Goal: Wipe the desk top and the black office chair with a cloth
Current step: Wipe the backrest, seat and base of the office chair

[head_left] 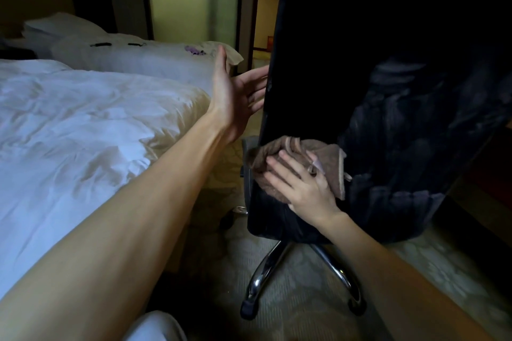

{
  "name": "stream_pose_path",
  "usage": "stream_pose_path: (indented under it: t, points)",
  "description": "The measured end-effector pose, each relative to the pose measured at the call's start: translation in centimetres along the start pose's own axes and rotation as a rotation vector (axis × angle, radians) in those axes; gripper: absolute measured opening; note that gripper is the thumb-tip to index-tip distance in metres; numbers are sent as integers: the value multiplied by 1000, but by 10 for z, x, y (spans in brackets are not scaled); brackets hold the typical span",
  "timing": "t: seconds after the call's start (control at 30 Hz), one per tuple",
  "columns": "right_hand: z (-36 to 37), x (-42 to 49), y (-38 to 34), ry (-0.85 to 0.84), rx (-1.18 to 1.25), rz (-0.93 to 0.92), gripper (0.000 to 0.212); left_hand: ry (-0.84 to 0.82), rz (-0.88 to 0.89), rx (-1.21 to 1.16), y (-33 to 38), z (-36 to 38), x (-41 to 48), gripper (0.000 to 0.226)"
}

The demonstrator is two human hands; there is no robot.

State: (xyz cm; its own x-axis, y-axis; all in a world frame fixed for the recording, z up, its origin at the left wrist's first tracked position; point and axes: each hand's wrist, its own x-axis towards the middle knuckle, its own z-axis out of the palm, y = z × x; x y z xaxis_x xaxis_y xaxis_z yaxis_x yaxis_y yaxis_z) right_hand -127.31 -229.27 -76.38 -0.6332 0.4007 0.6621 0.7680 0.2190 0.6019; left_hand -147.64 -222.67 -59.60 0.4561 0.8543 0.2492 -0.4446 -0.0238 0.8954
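Pressing cloth (pixel 293 147) on chair (pixel 318 58), bed (pixel 83 119) beside

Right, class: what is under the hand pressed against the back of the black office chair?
Under the right hand lies a bunched brown towelling cloth, flat against the back of the black office chair. The chair surface beneath the cloth is covered and cannot be seen.

Right hand (pixel 303 187) presses a brown cloth (pixel 279 148) flat against the black chair (pixel 313 63).
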Motion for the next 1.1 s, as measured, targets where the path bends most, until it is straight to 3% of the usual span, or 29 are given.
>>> stream_pose_path:
  t: [0.13, 0.23, 0.4, 0.47, 0.63, 0.83, 0.97, 1.1]
  points:
    - [-10, 4, -1, -13, 128, -63, 34, 19, 6, 3, 2, -3, 0, 96]
    - [-32, 30, 11, 64, 49, 11, 24, 30, 7, 21, 2, -2, 1, 94]
    - [-76, 92, 61, 533, -124, 363, 30, 39, -8, 51, 2, -6, 2, 98]
    - [-80, 111, 78, 621, -215, 411, 34, 42, -29, 102, -1, -11, 4, 100]
    - [-35, 91, 41, 376, -102, 340, 38, 23, -97, 155, -25, -19, 0, 100]
    - [23, 61, -2, 353, -81, 309, 40, 48, -138, 132, -26, -27, -1, 97]
    - [35, 30, -22, 199, -3, 160, 50, 106, -128, 71, -31, -27, 3, 83]
    - [37, 3, -46, 83, 103, 112, 51, 107, -119, 65, -32, -33, 3, 83]
